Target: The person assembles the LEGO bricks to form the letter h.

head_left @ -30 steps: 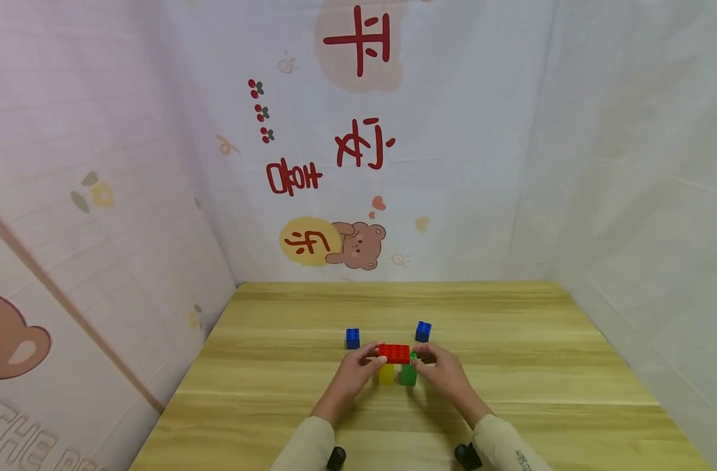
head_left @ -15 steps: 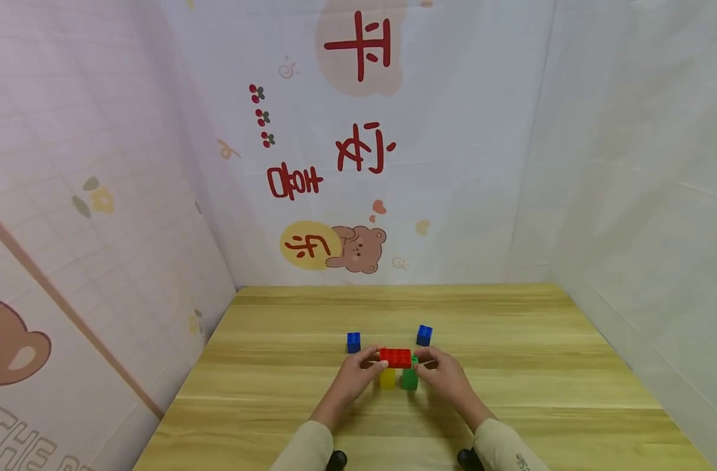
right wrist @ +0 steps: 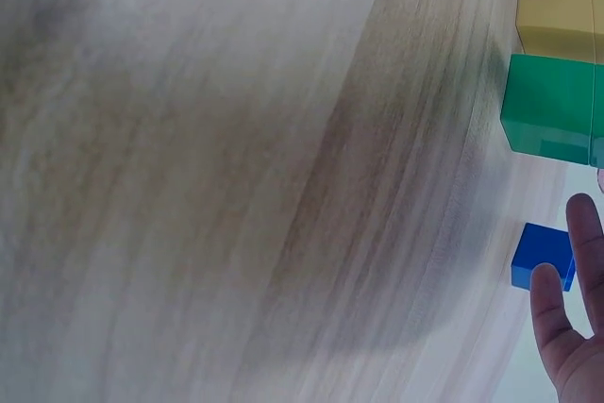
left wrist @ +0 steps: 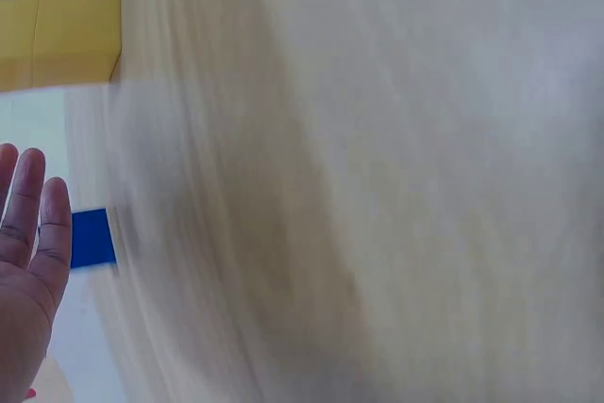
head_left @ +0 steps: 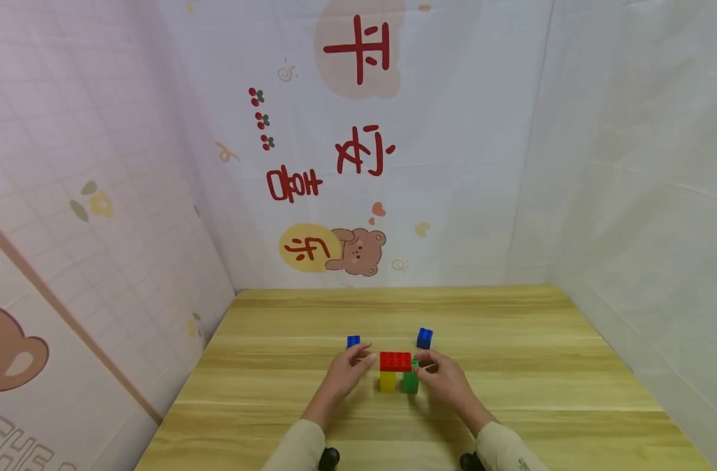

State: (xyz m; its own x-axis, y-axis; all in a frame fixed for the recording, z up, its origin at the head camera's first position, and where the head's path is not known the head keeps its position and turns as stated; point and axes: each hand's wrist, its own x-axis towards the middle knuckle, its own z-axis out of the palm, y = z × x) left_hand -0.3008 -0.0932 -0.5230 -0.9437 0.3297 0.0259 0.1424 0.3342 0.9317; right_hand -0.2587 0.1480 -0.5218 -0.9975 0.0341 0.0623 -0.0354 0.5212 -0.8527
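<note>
Desk (head_left: 246, 392), pale and wood-grained, carries all the bricks. Right hand (head_left: 447, 378) is at the outer end of the green side, thumb and forefinger seemingly pinching it there, though the exact contact is hard to make out. Left hand (head_left: 345, 375) is released, fingers extended in the air just beside the build and touching none of it. Between them lies the red eight-stud brick (head_left: 396, 362), bridging the tops of two columns; laying this crosspiece looks to be the step in hand, all but finished. Beneath its right end stands the green column (head_left: 410, 383), beneath its left the yellow column (head_left: 387, 381), both upright, with a gap between. Farther back sit two loose blue bricks: the right blue brick (head_left: 425, 338) behind the right hand, the left blue brick (head_left: 353, 341) partly behind the left fingertips. One green stud (head_left: 415, 362) shows past the red end. Whether the red piece is fully seated cannot be told, so the next move probably calls for steady, even downward pressure before either blue one is added.
</note>
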